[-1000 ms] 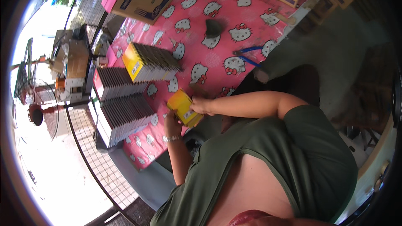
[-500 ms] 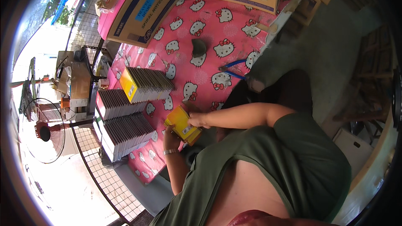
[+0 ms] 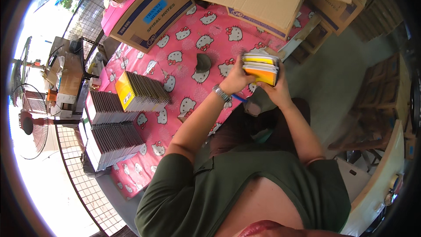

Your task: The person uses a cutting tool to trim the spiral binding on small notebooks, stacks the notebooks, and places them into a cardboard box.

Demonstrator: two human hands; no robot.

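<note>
Both hands are occupied: the left hand (image 3: 237, 79) grips the left side of a small bundle of yellow-covered spiral notebooks (image 3: 262, 73), and the right hand (image 3: 279, 89) supports its right side. The bundle is right of the upper centre of the frame, where the edge of the desk (image 3: 184, 87) passes near it.

The main danger, I think, is slipping. The notebooks seem to be loose pieces pressed together only by the hands, so if one side relaxes, an inner one could slide out. Because the dark trousers (image 3: 280, 125) and the grey floor (image 3: 326, 98) are in the area below and to the right, a fallen notebook could easily miss the desk. The wire coils could also catch on each other — then a cover may bend.

The blue-handled pliers (image 3: 239, 98) are partly hidden by the left wrist; a low movement of this arm could push them. At the left of the frame, the yellow-fronted notebook row (image 3: 142, 91) and the two dark-coiled notebook rows (image 3: 115, 138) stand close together — a bump from the left elbow might tip them. Whether anything ties the rows, I cannot tell.
</note>
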